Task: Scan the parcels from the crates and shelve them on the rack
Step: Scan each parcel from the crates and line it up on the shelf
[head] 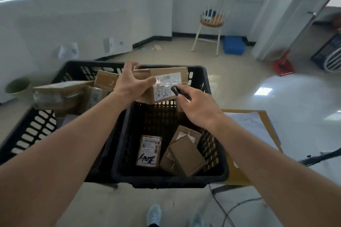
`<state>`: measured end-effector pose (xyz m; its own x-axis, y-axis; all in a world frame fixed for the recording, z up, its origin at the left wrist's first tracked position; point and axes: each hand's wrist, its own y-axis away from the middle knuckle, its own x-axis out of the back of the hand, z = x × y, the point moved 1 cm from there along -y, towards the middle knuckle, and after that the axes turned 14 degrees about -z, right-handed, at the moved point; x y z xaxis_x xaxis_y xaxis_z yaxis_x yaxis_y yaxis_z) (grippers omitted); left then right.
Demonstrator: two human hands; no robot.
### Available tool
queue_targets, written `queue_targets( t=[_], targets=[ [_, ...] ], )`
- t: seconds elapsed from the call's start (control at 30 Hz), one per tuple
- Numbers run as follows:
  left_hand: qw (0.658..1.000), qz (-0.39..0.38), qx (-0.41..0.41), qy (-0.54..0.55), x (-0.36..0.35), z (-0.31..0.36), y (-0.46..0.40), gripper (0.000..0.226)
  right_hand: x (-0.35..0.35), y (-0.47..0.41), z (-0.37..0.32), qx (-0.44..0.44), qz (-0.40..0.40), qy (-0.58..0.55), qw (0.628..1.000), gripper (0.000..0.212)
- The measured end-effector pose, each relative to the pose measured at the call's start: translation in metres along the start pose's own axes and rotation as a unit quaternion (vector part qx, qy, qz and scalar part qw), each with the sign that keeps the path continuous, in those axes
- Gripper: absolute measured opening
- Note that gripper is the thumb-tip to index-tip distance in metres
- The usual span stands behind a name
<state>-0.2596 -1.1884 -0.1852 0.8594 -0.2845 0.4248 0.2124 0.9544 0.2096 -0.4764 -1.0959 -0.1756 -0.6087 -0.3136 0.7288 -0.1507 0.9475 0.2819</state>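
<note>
Tiled floor under the black slatted plastic crate (pixel 217 173); above its far rim, left hand (pixel 131 84) grips brown cardboard parcel (pixel 166 86), right hand (pixel 199 108) grips small black scanner (pixel 175 90) touching its label—best hold label flat, steady.

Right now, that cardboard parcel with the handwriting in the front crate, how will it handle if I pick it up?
The handwritten parcel looks like a small flat cardboard box, so probably stiff and light. It lies flat on the crate floor, so rolling or tipping seems unlikely. Its label may be a little slick under fingers.
</note>
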Motion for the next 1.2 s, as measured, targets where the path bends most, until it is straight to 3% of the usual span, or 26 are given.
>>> queue_targets(
  t=[0.1,0.33,0.83,1.0,1.13,1.2],
  targets=[
    [1.000,0.005,-0.017,-0.004,0.009,0.009,0.004,0.097,0.010,0.003,-0.009,0.020,-0.005,0.040,0.999,0.048],
    [0.996,-0.016,-0.069,0.047,0.035,0.026,-0.001,0.049,0.037,0.007,-0.015,0.054,-0.069,0.100,0.991,0.045],
    [0.995,-0.010,-0.091,0.045,0.053,0.049,-0.035,0.047,0.069,-0.003,-0.011,0.055,-0.129,0.131,0.981,0.041],
    [0.994,0.006,-0.096,0.060,0.049,0.056,-0.033,0.043,0.065,-0.006,-0.008,0.055,-0.099,0.089,0.989,0.042],
    [0.989,0.038,-0.088,0.110,0.051,0.058,-0.029,0.046,0.055,-0.020,-0.008,0.026,0.003,-0.073,0.997,0.041],
    [0.986,0.019,-0.085,0.139,0.052,0.059,-0.026,0.055,0.049,-0.027,-0.013,0.008,0.057,-0.130,0.990,0.040]
  ],
)
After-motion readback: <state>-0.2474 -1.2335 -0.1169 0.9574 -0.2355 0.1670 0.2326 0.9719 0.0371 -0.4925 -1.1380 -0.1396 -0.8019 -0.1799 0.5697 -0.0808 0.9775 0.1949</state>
